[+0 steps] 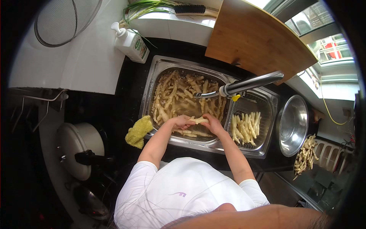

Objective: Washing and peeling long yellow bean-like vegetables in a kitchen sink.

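Both of my hands meet over the near side of the large sink basin (147,94). Between them lies a pale, knobby, ginger-like root (199,120). My left hand (182,122) pinches its left end, while my right hand (212,124) grips the right end. Below, brownish water in the basin holds many similar roots (171,97), some partly under the surface. A few longer pieces (193,133) lie along the basin's near wall, close under my hands. To the right, cleaner, paler roots (246,128) lie side by side on the wire rack of the smaller basin (267,143).
A metal faucet (254,81) with a flexible spout reaches over the large basin. A yellow cloth (139,132) hangs at its left corner. A steel bowl (293,126) and more roots (306,156) are at right. Nearby are a soap bottle (132,45), a cutting board (254,37) and a lidded pot (81,148).
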Tool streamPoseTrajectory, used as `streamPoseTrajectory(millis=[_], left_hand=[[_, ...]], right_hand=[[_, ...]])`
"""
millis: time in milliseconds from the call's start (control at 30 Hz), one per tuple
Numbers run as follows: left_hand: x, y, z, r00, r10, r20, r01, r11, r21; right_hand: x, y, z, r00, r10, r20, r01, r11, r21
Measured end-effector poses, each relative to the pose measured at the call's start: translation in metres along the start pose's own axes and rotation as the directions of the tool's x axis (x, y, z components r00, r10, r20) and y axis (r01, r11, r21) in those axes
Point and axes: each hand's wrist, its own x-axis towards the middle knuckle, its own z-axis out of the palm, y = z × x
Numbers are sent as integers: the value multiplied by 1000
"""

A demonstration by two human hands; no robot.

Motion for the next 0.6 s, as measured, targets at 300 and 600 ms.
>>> streamPoseTrajectory(millis=[300,600], left_hand=[[20,-17,22,862,285,-418,-39,862,506],[23,-42,-3,920,266,-287,-234,962,142]], right_hand=[[-1,9,17,997,69,-44,-70,997,-16],[8,36,26,983,163,84,-161,987,-30]])
